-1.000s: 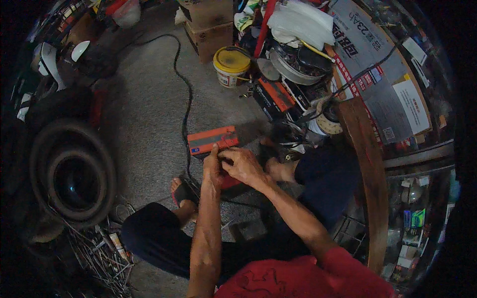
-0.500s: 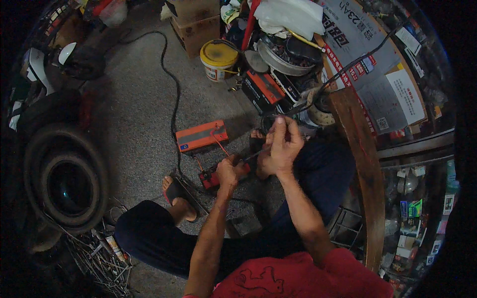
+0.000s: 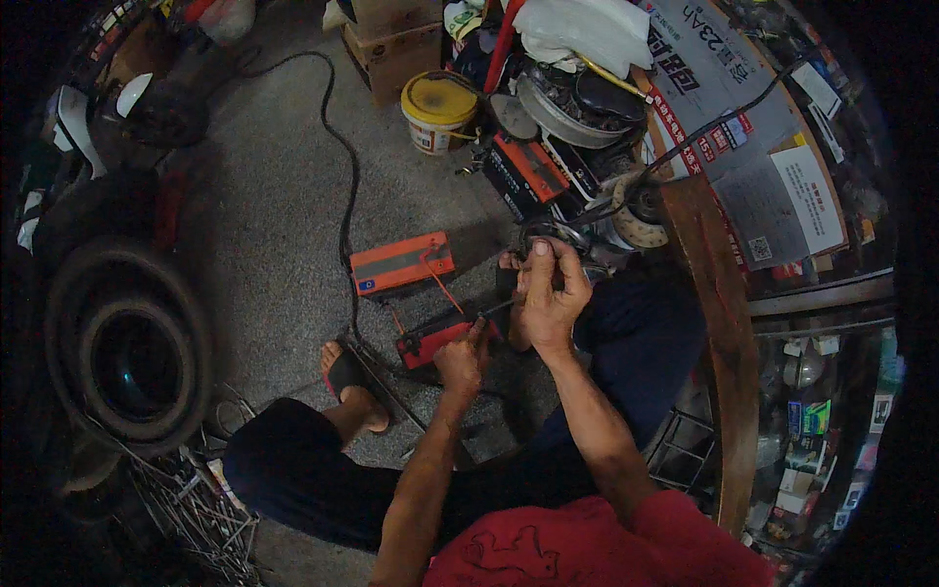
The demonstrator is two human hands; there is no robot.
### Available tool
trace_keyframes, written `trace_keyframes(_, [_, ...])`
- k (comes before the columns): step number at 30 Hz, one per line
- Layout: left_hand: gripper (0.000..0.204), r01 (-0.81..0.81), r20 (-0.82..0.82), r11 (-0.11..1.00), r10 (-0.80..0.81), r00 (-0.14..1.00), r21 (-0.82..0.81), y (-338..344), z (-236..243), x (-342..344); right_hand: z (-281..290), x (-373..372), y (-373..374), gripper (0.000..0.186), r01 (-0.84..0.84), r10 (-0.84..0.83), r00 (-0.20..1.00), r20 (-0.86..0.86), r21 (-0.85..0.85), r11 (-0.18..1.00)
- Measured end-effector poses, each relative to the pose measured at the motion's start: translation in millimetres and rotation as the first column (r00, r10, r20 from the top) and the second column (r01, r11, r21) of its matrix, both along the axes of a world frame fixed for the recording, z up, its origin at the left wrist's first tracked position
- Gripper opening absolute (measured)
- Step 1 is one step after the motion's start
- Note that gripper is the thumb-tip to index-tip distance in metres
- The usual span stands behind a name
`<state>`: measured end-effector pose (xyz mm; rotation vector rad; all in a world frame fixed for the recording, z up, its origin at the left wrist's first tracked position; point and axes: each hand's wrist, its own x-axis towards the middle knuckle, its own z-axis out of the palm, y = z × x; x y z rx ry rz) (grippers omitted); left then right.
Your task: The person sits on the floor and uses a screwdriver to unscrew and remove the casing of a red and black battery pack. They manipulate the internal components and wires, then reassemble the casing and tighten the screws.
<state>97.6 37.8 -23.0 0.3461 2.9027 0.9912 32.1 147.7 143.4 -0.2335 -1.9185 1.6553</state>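
This looks like a small repair workshop, cluttered around a bare grey floor (image 3: 279,205). Along the floor's left edge stand a thick tyre (image 3: 67,333) and a heap of thin metal rods (image 3: 201,519); a long black cable (image 3: 339,142) snakes across it. Cardboard boxes (image 3: 399,61) and a yellow-lidded bucket (image 3: 438,103) sit at its far edge, and small packaged goods (image 3: 810,421) crowd beyond its right edge.

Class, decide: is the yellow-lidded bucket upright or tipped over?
Upright: the bucket stands on the floor, its yellow lid uppermost and white wall below.
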Motion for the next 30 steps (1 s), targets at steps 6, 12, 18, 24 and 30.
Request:
trace_keyframes(6, [0.064, 0.042, -0.148, 0.979, -0.073, 0.986, -0.2, 4, -12, 18, -5, 1, -1, 0.015, -0.023, 0.023, 1.0, -0.016, -0.021, 1.0])
trace_keyframes(12, [0.069, 0.109, -0.088, 0.981, -0.125, 0.988, -0.16, 5, -3, 16, -13, -1, 1, 0.014, -0.02, 0.021, 0.999, -0.046, 0.021, 1.0])
trace_keyframes(18, [0.072, 0.08, -0.082, 0.993, -0.087, 0.993, -0.088, 7, -6, 16, -11, 1, 1, 0.016, 0.02, -0.02, 1.0, -0.014, 0.0, 1.0])
trace_keyframes(24, [0.074, 0.103, -0.013, 0.985, -0.106, 0.994, -0.141, 7, -3, 15, -5, 0, 10, 0.02, 0.028, -0.028, 1.0, -0.007, -0.038, 0.999])
trace_keyframes(30, [0.072, 0.114, -0.053, 0.978, -0.125, 0.991, -0.177, 7, -5, 13, -7, 7, 4, 0.018, -0.099, 0.098, 0.994, 0.047, 0.02, 0.995])
